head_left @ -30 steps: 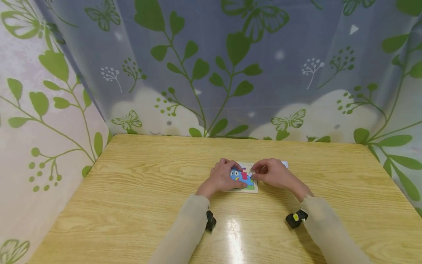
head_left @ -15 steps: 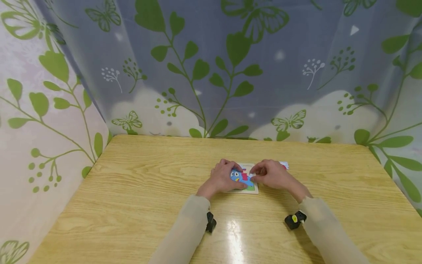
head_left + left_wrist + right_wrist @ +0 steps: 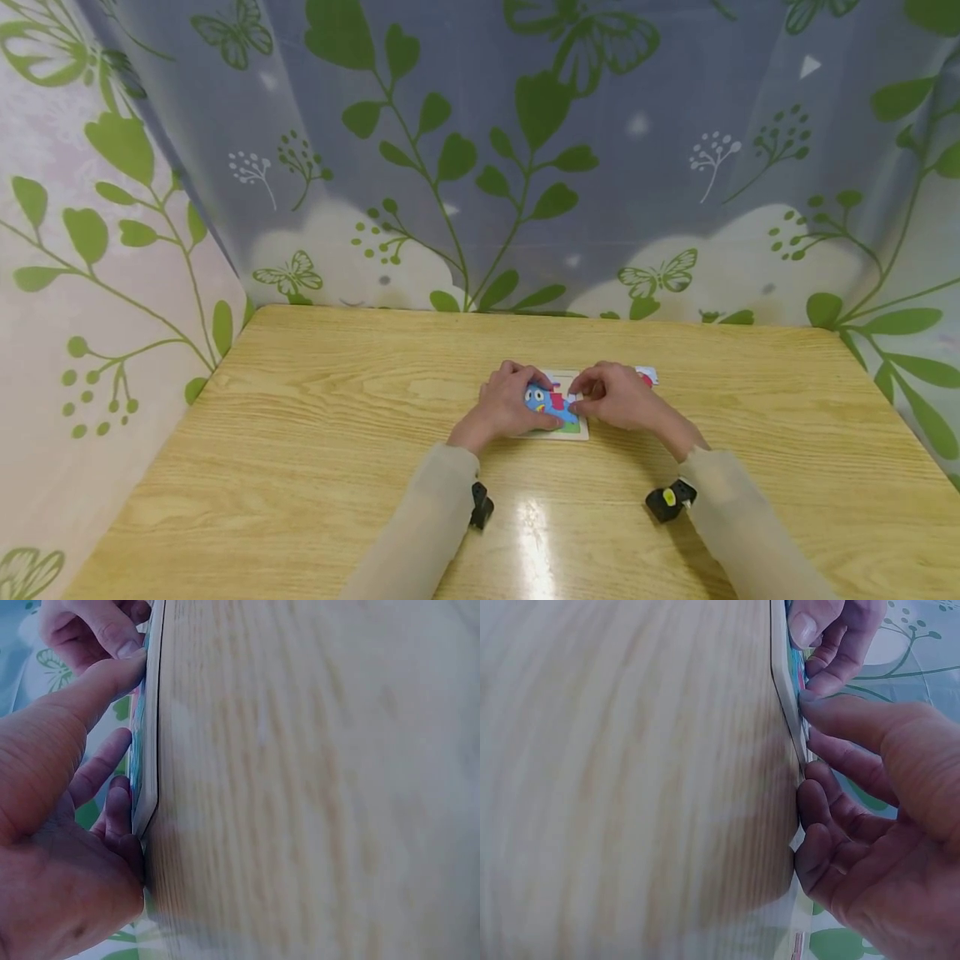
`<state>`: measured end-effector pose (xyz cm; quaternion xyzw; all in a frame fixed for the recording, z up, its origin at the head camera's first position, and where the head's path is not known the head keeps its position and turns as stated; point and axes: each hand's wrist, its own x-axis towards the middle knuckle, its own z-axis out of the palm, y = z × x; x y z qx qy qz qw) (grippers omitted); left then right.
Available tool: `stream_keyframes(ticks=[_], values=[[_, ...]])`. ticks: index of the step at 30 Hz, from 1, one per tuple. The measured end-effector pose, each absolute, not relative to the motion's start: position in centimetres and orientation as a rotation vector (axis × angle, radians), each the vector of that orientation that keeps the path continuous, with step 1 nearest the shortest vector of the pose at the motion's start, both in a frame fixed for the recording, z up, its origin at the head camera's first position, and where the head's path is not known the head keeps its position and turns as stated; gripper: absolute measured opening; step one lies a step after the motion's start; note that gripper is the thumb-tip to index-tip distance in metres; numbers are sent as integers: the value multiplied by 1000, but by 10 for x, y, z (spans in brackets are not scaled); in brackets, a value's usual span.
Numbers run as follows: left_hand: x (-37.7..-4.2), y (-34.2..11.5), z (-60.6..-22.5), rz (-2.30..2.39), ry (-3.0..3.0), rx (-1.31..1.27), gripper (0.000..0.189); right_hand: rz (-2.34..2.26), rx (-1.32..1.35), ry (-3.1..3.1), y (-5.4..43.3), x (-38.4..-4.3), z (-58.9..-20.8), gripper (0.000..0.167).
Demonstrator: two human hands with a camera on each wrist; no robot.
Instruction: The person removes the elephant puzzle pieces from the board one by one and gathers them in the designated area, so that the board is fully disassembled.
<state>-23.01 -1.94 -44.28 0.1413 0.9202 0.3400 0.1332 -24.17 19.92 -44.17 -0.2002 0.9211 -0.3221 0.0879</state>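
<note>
The fingers (image 3: 532, 373) of the left hand (image 3: 504, 404) are bent in a wide arc over the puzzle board (image 3: 582, 427), and by them and the thumb, which is laid along the near side, the board is held. In the left wrist view, the outer fingers are seen curled close at its left edge. The puzzle board is placed flat on the worktop (image 3: 337, 433), between the two hands, and a blue figure (image 3: 537, 397) with big eyes is shown on it. By the right hand (image 3: 618, 396), a small pale piece (image 3: 574, 398) is pinched between thumb and index finger at the right side of the board; its shape is mostly covered. The other right fingers are folded beneath the palm, near the worktop. Both forearms are extended forward and turned inward, so that the hands are almost met. Just beyond the right hand, a white and red piece (image 3: 651, 375) is partly hidden. Behind the worktop, a leaf-patterned cloth (image 3: 465, 125) is hung.
</note>
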Motion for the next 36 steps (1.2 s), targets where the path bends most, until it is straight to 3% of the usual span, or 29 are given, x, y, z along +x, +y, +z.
stream_keyframes(ticks=[36], values=[[-231,-19,-442,955,2683,410,46,-1134,-523,2697,201,-239,-446,14]])
